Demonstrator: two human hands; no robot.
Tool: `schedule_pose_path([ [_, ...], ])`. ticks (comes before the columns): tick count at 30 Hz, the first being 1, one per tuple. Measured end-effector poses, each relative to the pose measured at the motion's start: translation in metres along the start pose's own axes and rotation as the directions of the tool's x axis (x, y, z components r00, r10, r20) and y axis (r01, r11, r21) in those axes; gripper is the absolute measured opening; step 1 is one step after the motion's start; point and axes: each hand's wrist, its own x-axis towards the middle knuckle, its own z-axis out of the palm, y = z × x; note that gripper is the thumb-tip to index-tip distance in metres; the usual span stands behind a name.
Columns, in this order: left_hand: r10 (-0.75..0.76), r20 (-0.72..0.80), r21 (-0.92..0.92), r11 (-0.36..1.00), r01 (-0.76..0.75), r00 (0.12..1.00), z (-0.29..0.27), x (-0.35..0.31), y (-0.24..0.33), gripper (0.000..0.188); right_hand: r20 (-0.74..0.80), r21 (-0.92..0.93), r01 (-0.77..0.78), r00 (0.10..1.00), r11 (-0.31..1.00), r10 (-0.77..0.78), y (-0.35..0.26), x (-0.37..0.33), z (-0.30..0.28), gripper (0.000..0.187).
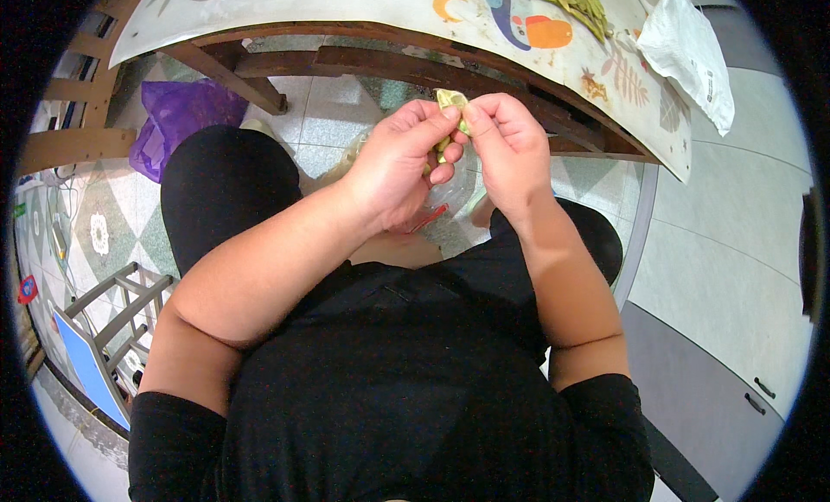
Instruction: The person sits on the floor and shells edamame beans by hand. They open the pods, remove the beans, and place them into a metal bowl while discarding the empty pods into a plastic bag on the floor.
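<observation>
Both of my hands meet in front of me, above my knees and close to the table's near edge. Between them is a pale green bean pod (pixel 451 99), which looks split along its upper part. My left hand (pixel 402 156) pinches the pod between thumb and fingers, with more green showing under its curled fingers. Thumb and forefinger of my right hand (pixel 508 147) grip the pod's right side. Below the hands, partly hidden by them, a clear plastic bag or container (pixel 451 189) shows, with something red (pixel 430 217) by it.
A heap of green-yellow pods (pixel 571 2) lies on the patterned tablecloth (pixel 346 2), beside a white plastic bag (pixel 687 57) hanging over the right edge. On the floor at left sit a purple bag (pixel 186 113) and a tipped stool (pixel 121 307). Grey cabinets (pixel 726 217) stand at right.
</observation>
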Motion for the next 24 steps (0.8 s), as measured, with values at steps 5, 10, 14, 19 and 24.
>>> schedule_pose_path([
  [5, -0.046, -0.012, -0.004, 0.999, 0.046, 0.999, -0.003, -0.002, 0.003, 0.011, -0.03, 0.024, 0.018, 0.999, 1.0, -0.017, -0.002, -0.005, 0.002, 0.01],
  [10, -0.077, -0.003, -0.023, 0.997, 0.077, 0.997, -0.004, -0.002, 0.005, 0.011, -0.012, 0.107, 0.049, 0.999, 0.993, -0.048, -0.001, -0.006, 0.002, 0.011],
  [14, -0.103, -0.024, -0.101, 0.99, 0.1, 0.994, -0.003, -0.002, 0.005, 0.012, -0.032, -0.047, 0.106, 0.994, 0.993, -0.107, 0.002, -0.003, 0.002, 0.011],
  [19, -0.113, -0.026, -0.133, 0.985, 0.108, 0.993, -0.003, -0.005, 0.004, 0.011, -0.022, -0.313, 0.221, 0.971, 0.924, -0.24, 0.0, -0.005, 0.006, 0.011],
  [24, -0.053, 0.018, -0.074, 0.996, 0.055, 0.998, -0.004, -0.004, 0.004, 0.012, -0.036, 0.116, 0.072, 0.997, 0.991, -0.068, 0.005, -0.002, 0.002, 0.011],
])
